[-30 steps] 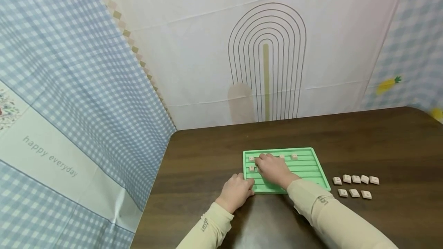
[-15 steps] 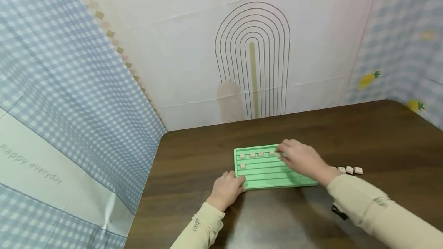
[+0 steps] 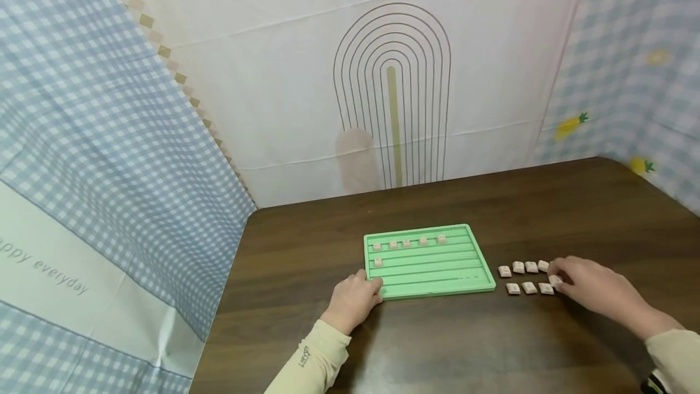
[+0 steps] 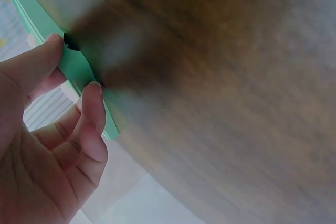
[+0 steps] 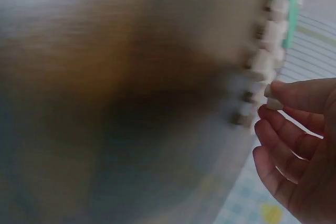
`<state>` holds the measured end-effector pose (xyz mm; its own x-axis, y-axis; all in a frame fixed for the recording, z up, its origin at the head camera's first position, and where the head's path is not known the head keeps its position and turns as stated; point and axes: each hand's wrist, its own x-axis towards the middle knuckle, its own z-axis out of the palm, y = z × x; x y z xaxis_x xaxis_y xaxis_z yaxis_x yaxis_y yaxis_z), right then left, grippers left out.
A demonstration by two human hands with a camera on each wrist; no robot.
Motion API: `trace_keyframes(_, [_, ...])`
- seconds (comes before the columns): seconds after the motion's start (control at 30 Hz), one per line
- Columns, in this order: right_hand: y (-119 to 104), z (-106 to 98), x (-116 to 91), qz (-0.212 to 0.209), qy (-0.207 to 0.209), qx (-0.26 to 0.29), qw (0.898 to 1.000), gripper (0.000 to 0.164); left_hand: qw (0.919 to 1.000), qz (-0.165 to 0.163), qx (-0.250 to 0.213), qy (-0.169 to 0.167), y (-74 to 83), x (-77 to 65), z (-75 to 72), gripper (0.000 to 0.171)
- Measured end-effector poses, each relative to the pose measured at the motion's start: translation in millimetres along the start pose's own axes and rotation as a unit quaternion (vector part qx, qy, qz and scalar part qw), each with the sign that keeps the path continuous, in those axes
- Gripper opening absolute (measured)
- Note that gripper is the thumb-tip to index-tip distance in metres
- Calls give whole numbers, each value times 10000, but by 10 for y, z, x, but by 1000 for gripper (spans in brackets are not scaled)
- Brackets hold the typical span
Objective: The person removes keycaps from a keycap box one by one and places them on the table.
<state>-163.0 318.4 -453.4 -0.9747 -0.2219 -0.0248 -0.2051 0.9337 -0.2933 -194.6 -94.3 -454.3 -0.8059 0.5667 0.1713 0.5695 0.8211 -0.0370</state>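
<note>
At its near left corner, my left hand (image 3: 352,301) grips the green ridged tray (image 3: 426,287), thumb and curled fingers on its edge in the left wrist view. Several pale keycaps sit in the tray: a row along the far ridge (image 3: 406,242) and a single keycap (image 3: 378,262) below its left end. Beyond the tray's right side, my right hand (image 3: 596,289) pinches one keycap (image 5: 274,103) between thumb and index finger. Its other fingers are bent and hold nothing. Markings on the keycaps are too small to read.
Loose keycaps (image 3: 529,287) lie in two short rows between the tray and my right hand. Everything stands on a dark brown wooden table (image 3: 306,230). Behind it hangs a white cloth (image 3: 295,108) with an arch print, and a blue checked curtain (image 3: 164,138) hangs at the left.
My right hand has left the tray, passing from its left part over its far right part to the loose keycaps. The left hand stays at the corner; the head view has turned slightly right.
</note>
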Motion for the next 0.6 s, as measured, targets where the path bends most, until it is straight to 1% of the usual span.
trace_keyframes(0.07, [51,62,-26,42,-52,20,10000,10,10000,15,-57,-7,-7,-6,10,26])
trace_keyframes(0.2, [92,140,-43,60,23,86,9999,8,10000,27,-66,-1,-18,-3,29,27])
trace_keyframes(0.27, [92,143,-37,67,34,76,9999,11,10000,9,-80,-5,-19,-4,33,27])
trace_keyframes(0.37, [61,93,-15,40,71,22,10000,19,9999,5,-138,-14,-18,-6,37,26])
trace_keyframes(0.43, [0,40,22,5,199,10,9998,22,9998,26,-177,-17,-16,-9,40,25])
trace_keyframes(0.47, [-47,16,52,-37,331,-4,9994,23,9998,41,-190,-13,-16,-11,42,24])
trace_keyframes(0.53, [-185,-18,141,-144,629,-36,9979,23,9998,72,-188,2,-15,-15,42,23])
trace_keyframes(0.6, [-374,-9,273,-341,925,-49,9951,22,9997,95,-203,-7,-14,-18,50,22])
